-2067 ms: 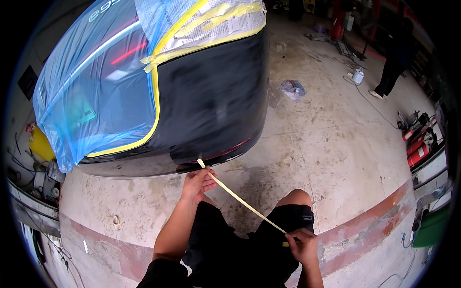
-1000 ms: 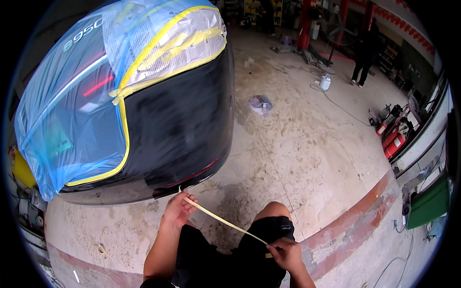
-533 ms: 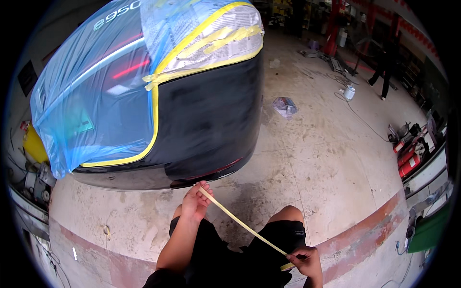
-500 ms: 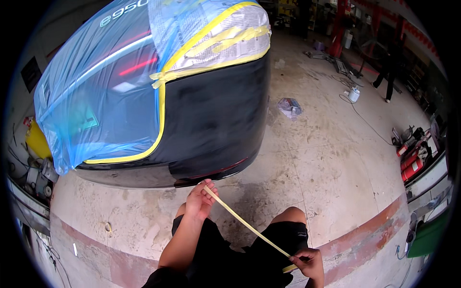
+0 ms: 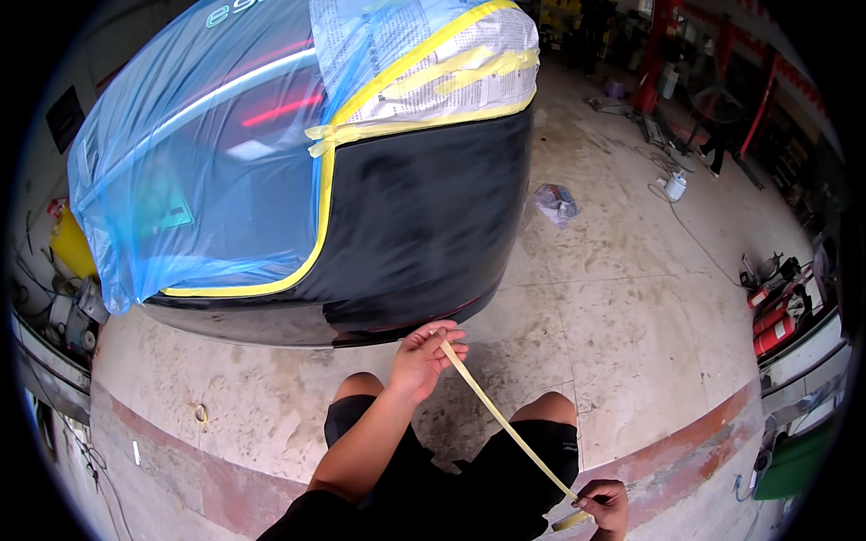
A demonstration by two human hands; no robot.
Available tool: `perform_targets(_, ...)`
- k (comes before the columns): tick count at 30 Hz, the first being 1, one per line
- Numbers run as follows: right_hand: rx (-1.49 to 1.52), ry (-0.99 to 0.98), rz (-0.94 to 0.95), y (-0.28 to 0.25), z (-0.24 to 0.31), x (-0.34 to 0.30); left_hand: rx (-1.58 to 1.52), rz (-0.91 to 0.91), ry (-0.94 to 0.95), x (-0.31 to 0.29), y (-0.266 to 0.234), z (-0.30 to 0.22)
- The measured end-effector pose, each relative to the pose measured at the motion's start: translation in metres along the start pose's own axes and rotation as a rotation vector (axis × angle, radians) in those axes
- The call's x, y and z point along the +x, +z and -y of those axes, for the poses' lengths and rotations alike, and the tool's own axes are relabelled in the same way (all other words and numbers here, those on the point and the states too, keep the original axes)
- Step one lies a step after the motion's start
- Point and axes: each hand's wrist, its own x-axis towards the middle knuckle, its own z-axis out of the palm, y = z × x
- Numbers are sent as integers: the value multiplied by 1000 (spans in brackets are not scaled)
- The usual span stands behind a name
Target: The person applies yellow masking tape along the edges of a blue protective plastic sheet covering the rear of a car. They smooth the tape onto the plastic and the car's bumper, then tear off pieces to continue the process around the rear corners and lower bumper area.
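Note:
A strip of pale yellow masking tape (image 5: pixel 502 420) stretches diagonally between my hands. My left hand (image 5: pixel 424 359) pinches its upper end between thumb and fingers, just below the car's lower edge. By my right knee, my right hand (image 5: pixel 606 507) grips the other end; part of the tape roll (image 5: pixel 571 520) shows beside it. Ahead stands a car with a dull black bumper panel (image 5: pixel 424 212). Blue plastic film (image 5: pixel 207 171) covers its upper left and printed newspaper (image 5: pixel 478 72) its upper right. Yellow masking tape (image 5: pixel 326 216) edges both coverings.
A crumpled plastic bag (image 5: pixel 556 204) lies right of the car. Farther off are a white canister (image 5: pixel 675 187) with a hose and a person's legs (image 5: pixel 713 153). Red fire extinguishers (image 5: pixel 773 334) stand at right. A small ring (image 5: pixel 201 413) lies on the floor at left.
My left hand has moved right and slightly up with the tape end. My right hand has shifted slightly right. The view has shifted, so the car sits farther right.

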Motion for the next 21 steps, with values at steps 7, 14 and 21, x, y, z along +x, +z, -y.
perform_targets(7,-138,-72,-51,-13,29,-4,-68,221,-33,10,19,-7)
perform_targets(14,-136,-15,-18,-32,69,16,-254,342,-223,-7,16,-57)
perform_targets(21,-121,91,19,-57,196,41,-275,415,-243,-30,77,-141)
